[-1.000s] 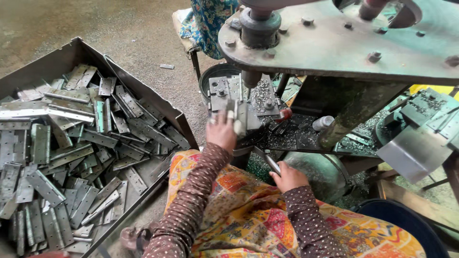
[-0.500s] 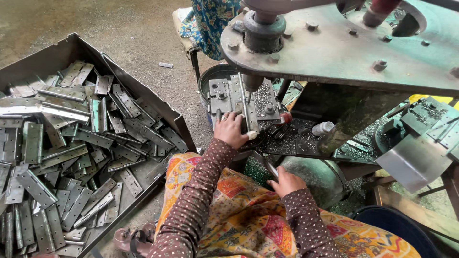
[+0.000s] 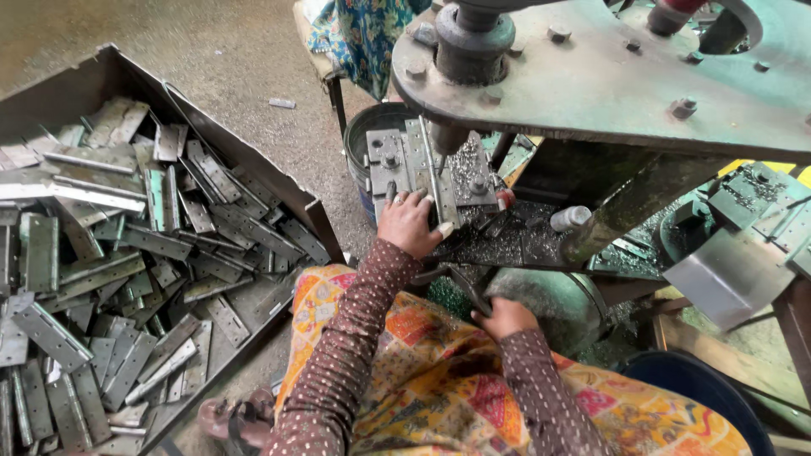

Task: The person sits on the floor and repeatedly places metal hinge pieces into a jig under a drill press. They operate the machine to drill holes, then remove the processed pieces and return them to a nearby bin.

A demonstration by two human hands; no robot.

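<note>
From the head camera, looking down: the left hand (image 3: 411,224) lies flat on a grey metal hinge (image 3: 422,169), with its fingers spread over the near end. The hinge sits on the machine's small surface (image 3: 473,181), right under the drill bit (image 3: 439,152). The hand presses it there so that it stays put below the bit.

The right hand (image 3: 505,317) is nearer, low by the person's lap. It is curled around a dark handle (image 3: 469,291). I cannot tell how tight the grip is. It is placed there so one hand can work the handle while the other keeps the hinge in place.

Shiny metal bits (image 3: 507,241) lie all over the surface around the hinge.

To the left, a big open box (image 3: 245,160) on the floor is full of the same grey hinges (image 3: 127,253). It sits close beside the person, so a hand can reach it without getting up.

A dark bucket (image 3: 363,135) stands on the far side of the machine. The big green machine arm (image 3: 608,76) hangs over everything at the top.
</note>
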